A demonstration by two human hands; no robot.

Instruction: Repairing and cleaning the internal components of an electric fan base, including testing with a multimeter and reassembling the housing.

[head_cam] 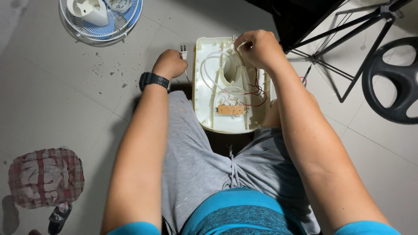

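A cream plastic fan base, turned open side up, rests across my knees. Inside it lie white cord loops, red and white wires and a small brown circuit board. My left hand, with a black watch on its wrist, is closed around a white power plug just left of the base; the two prongs point away from me. My right hand is at the base's far rim, fingers pinched on a white wire there.
A blue and white fan grille with a motor housing lies on the tiled floor at the far left. A black folding stand and a black round wheel-like part are on the right. A checked red cloth lies at lower left.
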